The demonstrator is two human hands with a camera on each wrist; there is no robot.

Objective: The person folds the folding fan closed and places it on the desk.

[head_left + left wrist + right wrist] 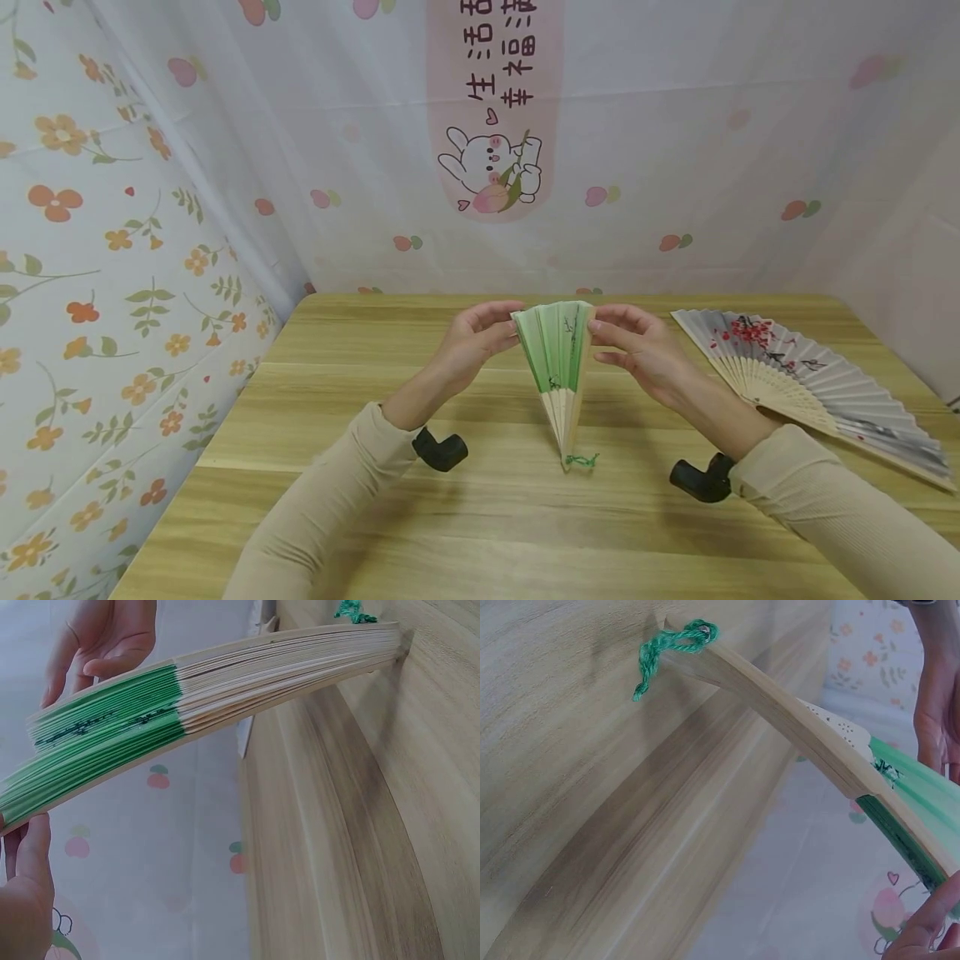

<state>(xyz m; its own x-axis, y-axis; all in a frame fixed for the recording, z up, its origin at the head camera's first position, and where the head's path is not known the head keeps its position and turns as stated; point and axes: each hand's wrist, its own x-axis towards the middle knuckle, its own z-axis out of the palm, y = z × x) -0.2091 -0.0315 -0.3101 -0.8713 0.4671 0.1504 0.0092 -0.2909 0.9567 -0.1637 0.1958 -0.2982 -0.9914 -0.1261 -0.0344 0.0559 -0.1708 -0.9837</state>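
A green folding fan with pale wooden ribs stands partly spread between both hands, its pivot end pointing down at the table. My left hand pinches the fan's left outer edge near the top. On the opposite edge, my right hand pinches the other guard stick with thumb and fingers. A knotted green cord hangs from the pivot, which is right at the wood surface. In the left wrist view the pleats are bunched closely, with dark printed marks on the green cloth.
A grey-white folding fan with red blossoms lies spread on the table's right side, partly behind the right forearm. The wooden table ends at a patterned white curtain; a floral cloth hangs at left. Black wrist mounts jut below both sleeves.
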